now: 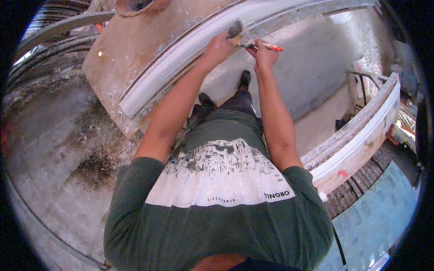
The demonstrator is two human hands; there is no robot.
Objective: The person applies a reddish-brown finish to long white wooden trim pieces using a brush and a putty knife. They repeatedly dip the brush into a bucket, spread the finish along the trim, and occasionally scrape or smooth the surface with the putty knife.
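Observation:
My right hand [266, 55] is closed around a brush [274, 47] with a red-orange handle end, its other end smeared with pale material and pointing left. Just left of it my left hand [218, 49] is closed near the brush's working end. A dark grey tuft [235, 29] stands out past the left fingers; whether that hand grips it or the brush is hidden. Both hands are over the near edge of a long white moulding [181, 49], which appears curved and runs along the table.
The moulding lies on a stained brown tabletop [108, 67] with a brown bowl [135, 7] at its far edge. Another white moulded length [361, 149] stands on a frame at my right. Pale blue panels [375, 217] lie behind it. Curved grey strips [49, 45] are stacked at far left.

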